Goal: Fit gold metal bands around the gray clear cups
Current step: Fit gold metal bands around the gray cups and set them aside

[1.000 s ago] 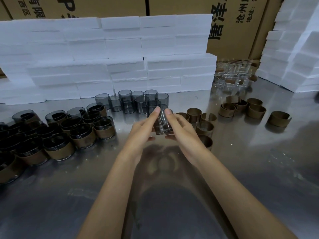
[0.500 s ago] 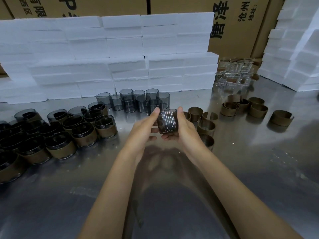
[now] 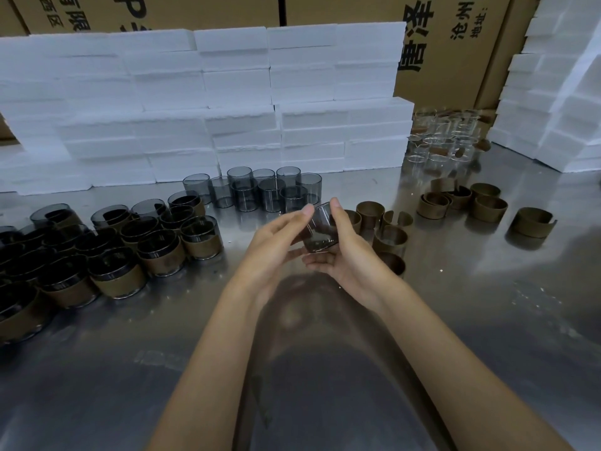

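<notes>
Cups [image 3: 270,193], bands [image 3: 489,208] on steel table [image 3: 487,320]

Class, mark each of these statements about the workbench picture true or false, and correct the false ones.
1. Both hands hold one gray cup. True: left hand and right hand share the grip.
2. The held cup already wears a gold band. False: it is bare.
3. The banded cups stand left of the hands. True.
4. The loose gold bands lie left of the hands. False: they lie to the right.
5. White foam blocks are stacked behind the bare gray cups. True.
</notes>
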The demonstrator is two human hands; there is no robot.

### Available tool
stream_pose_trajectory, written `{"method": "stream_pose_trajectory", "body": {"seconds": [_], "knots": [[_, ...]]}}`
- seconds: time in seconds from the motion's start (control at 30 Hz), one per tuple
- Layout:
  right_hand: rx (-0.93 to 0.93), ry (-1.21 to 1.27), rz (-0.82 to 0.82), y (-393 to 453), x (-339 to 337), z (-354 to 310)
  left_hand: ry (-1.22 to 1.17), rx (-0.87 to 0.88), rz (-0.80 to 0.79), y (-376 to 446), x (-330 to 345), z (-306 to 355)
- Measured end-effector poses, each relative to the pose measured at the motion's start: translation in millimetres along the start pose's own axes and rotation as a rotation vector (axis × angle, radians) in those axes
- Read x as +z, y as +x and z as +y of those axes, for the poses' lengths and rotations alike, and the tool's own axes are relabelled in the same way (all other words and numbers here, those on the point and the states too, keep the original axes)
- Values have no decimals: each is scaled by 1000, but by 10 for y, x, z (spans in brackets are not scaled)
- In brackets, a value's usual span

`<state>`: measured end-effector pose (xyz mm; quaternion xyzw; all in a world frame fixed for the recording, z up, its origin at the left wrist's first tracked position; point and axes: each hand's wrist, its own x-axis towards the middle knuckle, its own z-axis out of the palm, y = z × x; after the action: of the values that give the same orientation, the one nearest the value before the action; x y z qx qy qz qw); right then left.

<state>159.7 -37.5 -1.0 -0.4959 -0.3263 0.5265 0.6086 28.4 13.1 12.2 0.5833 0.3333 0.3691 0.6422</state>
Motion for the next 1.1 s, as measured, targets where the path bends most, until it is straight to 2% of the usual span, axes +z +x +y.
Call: {"method": "stream_pose_trajectory", "body": {"seconds": [0.1,0.3,0.43,0.77,0.97,1.1], "knots": [[36,4,9,2,-32,13,-13,59,29,18,-44,-1],[85,343,-52,1,-63,1,46,148,-39,24,-90,-16],[87,459,-29,9,-76,-31,102,206,14,14,-21,-1],[124,431,-79,-35,13,-3,33,319,272,-14,94,5],[132,465,-31,-43,3,-31,13,313,275,13,55,17],[110,523,-15,-31,-49,-58,20,292,210,8,58,26]]}}
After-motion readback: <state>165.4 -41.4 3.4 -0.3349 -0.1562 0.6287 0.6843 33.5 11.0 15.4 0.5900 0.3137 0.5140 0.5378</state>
